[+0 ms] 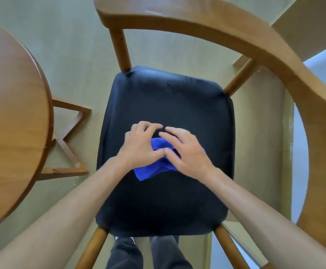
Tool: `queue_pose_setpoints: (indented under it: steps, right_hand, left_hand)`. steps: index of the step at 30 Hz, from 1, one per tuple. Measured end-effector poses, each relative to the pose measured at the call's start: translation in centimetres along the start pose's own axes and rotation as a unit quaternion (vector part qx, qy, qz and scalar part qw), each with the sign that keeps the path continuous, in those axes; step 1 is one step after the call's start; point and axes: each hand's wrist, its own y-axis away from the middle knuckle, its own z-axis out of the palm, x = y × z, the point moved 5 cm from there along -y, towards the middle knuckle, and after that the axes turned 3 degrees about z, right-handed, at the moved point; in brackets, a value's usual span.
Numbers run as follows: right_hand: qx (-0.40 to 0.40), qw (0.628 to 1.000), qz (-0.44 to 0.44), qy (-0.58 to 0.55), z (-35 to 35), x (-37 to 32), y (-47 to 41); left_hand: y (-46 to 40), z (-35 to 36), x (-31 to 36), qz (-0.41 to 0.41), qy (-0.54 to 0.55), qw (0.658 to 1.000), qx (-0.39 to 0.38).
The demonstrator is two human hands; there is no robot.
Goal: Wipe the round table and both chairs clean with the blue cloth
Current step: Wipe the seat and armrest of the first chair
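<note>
A crumpled blue cloth (pixel 152 169) lies on the middle of the black padded seat (pixel 164 200) of a wooden chair (pixel 216 22). Both my hands are on the cloth, with the thumbs meeting over it. My left hand (pixel 139 146) has its fingers curled, bunching the cloth's left part between fingers and thumb. My right hand (pixel 187 152) lies flat on the cloth's right part with its fingers spread and fairly straight. Much of the cloth is hidden under the hands. The round wooden table (pixel 12 113) is at the left edge.
The chair's curved backrest arcs from the top around the right side. The table's wooden base (pixel 69 136) stands on the greenish floor between table and chair. My legs in dark trousers (pixel 148 253) are at the seat's near edge.
</note>
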Motion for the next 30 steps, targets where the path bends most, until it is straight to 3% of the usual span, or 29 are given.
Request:
queue_pose_setpoints:
  steps: [4, 7, 11, 16, 21, 23, 27, 30]
  right_hand:
    - [-0.112, 0.97, -0.11, 0.188, 3.6, -2.3, 0.9]
    - [-0.088, 0.952, -0.091, 0.278, 5.0, -3.2, 1.4]
    - [-0.072, 0.956, -0.061, 0.278, 5.4, -4.4, 1.7]
    - [-0.04, 0.965, -0.042, 0.255, 5.3, -3.8, 2.9]
    - [-0.04, 0.964, -0.001, 0.264, 3.9, -0.7, 5.4]
    - [-0.03, 0.963, 0.045, 0.264, 0.9, 2.9, 6.8]
    - [-0.013, 0.935, 0.28, 0.217, -4.7, 10.9, 5.5]
    - [0.06, 0.911, 0.362, 0.19, -6.4, 14.3, 0.9]
  left_hand:
    - [4.2, -2.6, -6.2, -0.131, 0.026, 0.991, 0.019]
    - [6.5, -2.5, -8.3, -0.181, 0.072, 0.981, 0.009]
    - [6.7, -1.5, -7.2, -0.171, 0.055, 0.984, -0.017]
    - [6.8, -0.2, -5.5, -0.151, -0.033, 0.988, 0.011]
    - [7.0, 2.0, -4.6, -0.092, -0.161, 0.98, -0.067]
    - [6.5, 2.7, -4.5, -0.109, -0.194, 0.969, -0.106]
    - [6.1, 4.3, -4.6, -0.106, -0.243, 0.957, -0.116]
    - [6.3, 4.7, -5.2, -0.103, -0.255, 0.955, -0.109]
